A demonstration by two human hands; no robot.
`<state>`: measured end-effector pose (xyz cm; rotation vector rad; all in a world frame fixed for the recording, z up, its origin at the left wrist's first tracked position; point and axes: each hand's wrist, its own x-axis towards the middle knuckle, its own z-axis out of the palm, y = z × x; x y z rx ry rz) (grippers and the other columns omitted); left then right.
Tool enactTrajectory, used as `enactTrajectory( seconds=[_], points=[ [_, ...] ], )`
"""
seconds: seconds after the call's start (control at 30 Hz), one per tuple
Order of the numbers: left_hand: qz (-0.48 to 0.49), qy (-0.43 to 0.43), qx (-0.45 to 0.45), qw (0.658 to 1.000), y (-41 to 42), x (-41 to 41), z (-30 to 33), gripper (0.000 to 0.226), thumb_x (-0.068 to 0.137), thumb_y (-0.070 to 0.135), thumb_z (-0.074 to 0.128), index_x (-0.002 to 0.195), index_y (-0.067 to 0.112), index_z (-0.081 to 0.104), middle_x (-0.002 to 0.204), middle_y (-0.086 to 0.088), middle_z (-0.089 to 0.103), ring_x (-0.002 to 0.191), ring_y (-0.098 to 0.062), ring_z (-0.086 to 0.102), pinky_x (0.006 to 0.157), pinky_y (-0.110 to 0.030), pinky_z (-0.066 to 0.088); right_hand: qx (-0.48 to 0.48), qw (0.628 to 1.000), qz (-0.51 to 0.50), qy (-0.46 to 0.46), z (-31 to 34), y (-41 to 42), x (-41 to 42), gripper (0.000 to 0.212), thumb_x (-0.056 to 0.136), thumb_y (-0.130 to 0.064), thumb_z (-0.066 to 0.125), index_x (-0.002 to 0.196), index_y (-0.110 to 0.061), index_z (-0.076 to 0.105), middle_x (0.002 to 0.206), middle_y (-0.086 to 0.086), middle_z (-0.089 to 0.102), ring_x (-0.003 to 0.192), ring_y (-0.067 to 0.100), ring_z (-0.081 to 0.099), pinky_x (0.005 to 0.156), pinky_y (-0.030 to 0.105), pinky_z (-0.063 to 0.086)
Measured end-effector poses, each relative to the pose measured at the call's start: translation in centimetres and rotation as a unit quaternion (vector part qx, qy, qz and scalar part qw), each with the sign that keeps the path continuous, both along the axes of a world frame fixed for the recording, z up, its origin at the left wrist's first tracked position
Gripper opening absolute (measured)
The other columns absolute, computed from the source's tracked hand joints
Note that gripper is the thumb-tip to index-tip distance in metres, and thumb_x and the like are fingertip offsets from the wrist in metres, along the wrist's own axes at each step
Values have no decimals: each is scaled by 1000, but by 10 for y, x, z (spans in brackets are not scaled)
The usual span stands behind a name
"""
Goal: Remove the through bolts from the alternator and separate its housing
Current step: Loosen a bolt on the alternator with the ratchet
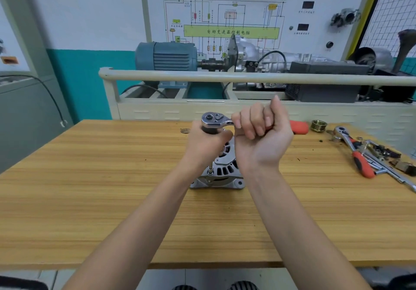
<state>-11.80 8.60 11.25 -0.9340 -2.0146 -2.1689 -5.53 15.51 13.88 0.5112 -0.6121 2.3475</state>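
Observation:
A silver alternator (221,173) stands on the wooden table (90,199), partly hidden behind my hands. A ratchet wrench (212,120) with a red handle is held level above it. A thin extension bar (210,170) runs from under the ratchet head down to a bolt at the housing's near left edge. My left hand (208,142) grips the black socket piece just under the ratchet head. My right hand (258,129) is curled round the ratchet handle, whose red end sticks out to the right.
At the table's right side lie a brass pulley (317,125), a second red-handled ratchet (353,152), and several sockets, bars and small parts (382,161). Behind the table stands a training rig with a cream rail (225,77) and a blue motor (166,56).

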Motion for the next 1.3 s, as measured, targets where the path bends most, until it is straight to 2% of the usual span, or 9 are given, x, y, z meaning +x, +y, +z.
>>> enactTrajectory(
  seconds=[0.17, 0.3, 0.4, 0.6, 0.73, 0.87, 1.1, 1.2, 1.3],
  points=[
    [-66, 26, -23, 997, -9, -4, 0, 50, 73, -16, 56, 42, 21, 42, 39, 8, 37, 37, -10, 31, 42, -19, 27, 12, 996, 81, -31, 8, 13, -11, 54, 96, -19, 36, 42, -19, 36, 37, -6, 25, 32, 8, 21, 40, 22, 27],
    [-151, 59, -83, 983, -18, -6, 4, 37, 69, 5, 65, 42, 23, 46, 40, 4, 41, 40, -15, 35, 45, -24, 32, 34, 972, 219, -78, 22, 28, -23, 52, 93, -18, 39, 41, -16, 36, 35, -6, 26, 29, 7, 23, 38, 20, 23],
    [-192, 54, -112, 973, -20, -6, 6, 37, 71, 6, 64, 43, 23, 47, 40, 4, 41, 39, -12, 36, 45, -23, 33, 39, 959, 263, -93, 25, 29, -26, 50, 90, -19, 41, 40, -16, 37, 33, -6, 27, 29, 7, 20, 39, 19, 20],
    [-99, 24, -59, 993, -9, -3, 3, 33, 61, 5, 57, 37, 22, 41, 37, 7, 36, 36, -11, 30, 41, -17, 27, -34, 992, 108, -59, 14, 15, -13, 56, 98, -19, 36, 42, -19, 35, 36, -7, 24, 30, 7, 20, 37, 20, 25],
    [1, -23, 0, 1000, 1, -3, 0, 47, 71, -9, 57, 43, 22, 38, 39, 10, 36, 38, -11, 30, 46, -22, 25, -11, 1000, -3, -8, 1, -2, -1, 57, 100, -18, 31, 43, -20, 36, 39, -6, 26, 34, 9, 23, 43, 23, 33],
    [-49, 7, -29, 998, -4, -3, 0, 39, 63, -2, 59, 39, 22, 40, 38, 10, 36, 38, -10, 31, 44, -21, 26, 8, 999, 40, -16, 5, 6, -5, 55, 98, -18, 33, 43, -20, 36, 38, -6, 26, 33, 8, 22, 41, 22, 29],
    [-206, 57, -93, 973, -19, -9, 3, 40, 71, 6, 64, 42, 25, 46, 40, 4, 39, 40, -12, 33, 45, -19, 31, 33, 958, 269, -88, 26, 28, -25, 48, 89, -19, 42, 41, -16, 35, 33, -5, 27, 34, 7, 11, 39, 19, 20],
    [-199, 41, -68, 977, -15, -9, 2, 41, 69, 4, 60, 39, 25, 42, 38, 6, 34, 38, -10, 28, 43, -18, 27, -3, 965, 246, -87, 23, 25, -25, 51, 92, -19, 41, 41, -17, 35, 34, -6, 26, 28, 7, 21, 37, 19, 22],
    [-131, 14, -23, 991, -9, -7, -1, 37, 64, 0, 55, 40, 24, 40, 38, 8, 34, 37, -9, 27, 41, -16, 27, -40, 987, 138, -65, 14, 16, -17, 55, 97, -19, 37, 42, -19, 35, 36, -7, 24, 29, 7, 21, 36, 20, 24]
  ],
)
